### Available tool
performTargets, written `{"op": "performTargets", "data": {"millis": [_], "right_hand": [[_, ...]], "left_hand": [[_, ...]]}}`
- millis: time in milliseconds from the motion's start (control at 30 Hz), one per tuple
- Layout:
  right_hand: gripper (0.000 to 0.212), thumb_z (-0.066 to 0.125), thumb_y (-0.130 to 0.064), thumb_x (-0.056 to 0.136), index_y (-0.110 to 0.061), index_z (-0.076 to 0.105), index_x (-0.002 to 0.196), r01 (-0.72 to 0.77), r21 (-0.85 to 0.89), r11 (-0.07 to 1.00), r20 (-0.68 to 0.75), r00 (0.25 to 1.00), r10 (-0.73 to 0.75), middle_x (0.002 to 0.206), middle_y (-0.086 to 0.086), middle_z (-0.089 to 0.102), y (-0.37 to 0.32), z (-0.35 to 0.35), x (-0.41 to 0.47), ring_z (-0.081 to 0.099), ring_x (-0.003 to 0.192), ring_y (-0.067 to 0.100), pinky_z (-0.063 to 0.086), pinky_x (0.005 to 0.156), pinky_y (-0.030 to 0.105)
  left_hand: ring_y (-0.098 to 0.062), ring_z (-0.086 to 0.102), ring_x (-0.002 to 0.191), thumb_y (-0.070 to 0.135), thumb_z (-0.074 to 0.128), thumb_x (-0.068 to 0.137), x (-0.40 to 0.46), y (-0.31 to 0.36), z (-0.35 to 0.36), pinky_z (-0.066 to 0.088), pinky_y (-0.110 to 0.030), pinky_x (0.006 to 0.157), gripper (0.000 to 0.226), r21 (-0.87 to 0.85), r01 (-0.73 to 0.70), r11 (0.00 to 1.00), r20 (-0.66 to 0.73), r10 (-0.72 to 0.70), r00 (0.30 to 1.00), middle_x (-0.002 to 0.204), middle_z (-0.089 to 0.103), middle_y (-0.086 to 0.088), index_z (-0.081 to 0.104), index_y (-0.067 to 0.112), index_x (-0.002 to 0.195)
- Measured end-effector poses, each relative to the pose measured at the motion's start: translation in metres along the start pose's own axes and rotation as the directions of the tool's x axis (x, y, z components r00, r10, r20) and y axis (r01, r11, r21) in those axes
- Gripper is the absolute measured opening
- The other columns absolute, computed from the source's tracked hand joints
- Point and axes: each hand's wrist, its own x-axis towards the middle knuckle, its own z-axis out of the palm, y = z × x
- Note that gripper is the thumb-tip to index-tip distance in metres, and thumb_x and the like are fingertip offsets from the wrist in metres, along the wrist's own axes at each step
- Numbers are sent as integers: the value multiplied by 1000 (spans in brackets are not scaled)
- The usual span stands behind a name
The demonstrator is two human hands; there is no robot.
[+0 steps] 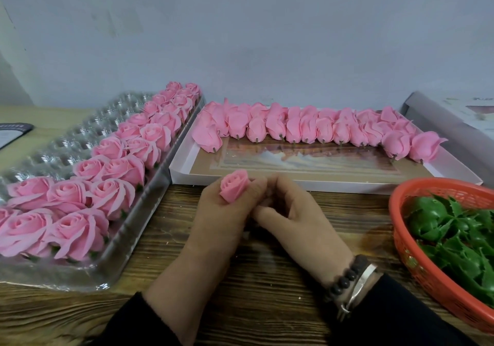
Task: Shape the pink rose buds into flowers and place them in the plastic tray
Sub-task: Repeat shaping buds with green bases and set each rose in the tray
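1. A pink rose bud [235, 186] is held in the left hand [222, 212], near the middle of the wooden surface [267, 279]; the fingers are curled round its lower part, and its petals face up and away from the person.
2. The right hand [296, 217] is brought up against the left hand, its fingers curled and its fingertips touching the base of the bud; whether anything else is pinched there cannot be told.
3. A clear plastic tray [80, 131] is set on the left of the surface, running away from the person at an angle. Its right side is filled with opened pink roses [115, 169] in rows, while the moulded cups on its left side are seen bare.
4. A flat white box [320, 182] lies beyond the hands, against the wall. A row of unshaped pink buds [307, 129] is laid along its far edge, short stems pointing toward the person.
5. A red plastic basket [417, 262] stands at the right edge, holding green leaf-shaped calyx pieces [454, 236].
6. A dark beaded bracelet [344, 279] and a silver bangle [361, 284] are worn on the right wrist, above a black sleeve [401, 316].
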Motion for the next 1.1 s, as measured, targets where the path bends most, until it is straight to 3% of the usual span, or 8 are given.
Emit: {"op": "performTargets", "data": {"millis": [167,333,433,567,667,800,900,1100], "right_hand": [[46,58,3,77,-35,54,104,160,-123,979,-48,985,-167,98,-1,56,-3,-8,-2,54,84,1,43,70,5],[52,59,-17,76,-48,49,115,277,-348,896,148,960,-239,116,-15,52,-5,-12,-3,49,111,-2,38,94,12],[45,61,-24,77,-49,52,114,251,-378,891,195,962,-189,112,-21,53,-4,-14,-3,49,108,-2,41,92,15],[31,62,-31,74,-46,54,100,211,-406,889,176,973,-151,99,-23,58,-3,-17,-1,51,91,-4,38,79,9],[25,63,-31,74,-43,54,94,202,-389,899,175,974,-144,89,-25,56,-1,-17,0,52,85,-3,38,74,10],[15,64,-31,73,-40,57,82,182,-361,914,174,977,-126,81,-23,55,1,-17,1,53,77,-2,39,71,13],[17,74,-17,76,-30,63,76,109,-191,975,136,987,-84,74,-2,63,3,-17,1,56,70,4,46,67,22],[16,74,-1,74,-15,66,70,26,-30,999,69,997,-24,68,22,63,7,-15,2,55,63,19,45,60,27]], "left_hand": [[-11,56,60,3,67,78,1,5,-1,47,-21,54,2,358,-174,917,24,177,984,66,65,-12,66,4,77],[-15,66,85,2,73,73,3,4,-6,52,-31,78,52,564,-134,815,61,121,991,90,67,0,50,25,114],[-13,63,97,7,76,71,6,4,-11,49,-32,89,95,656,-157,739,135,90,987,102,65,9,21,37,142],[-11,59,103,15,78,70,6,2,-14,46,-30,92,110,766,-209,608,258,7,966,104,59,14,-7,62,121],[-4,56,102,16,78,69,7,1,-15,41,-18,89,113,747,-219,627,277,6,961,98,53,28,-9,55,129],[2,61,87,20,78,69,7,-1,-17,48,-20,83,113,754,-197,627,280,-35,959,85,61,22,-10,57,128],[5,59,69,19,79,66,7,-2,-17,46,-11,67,105,728,-199,656,291,-33,956,66,59,14,0,66,117],[-10,62,67,18,84,59,8,1,-19,49,-19,64,117,697,-93,711,239,-107,965,73,61,-11,5,55,136]]}}
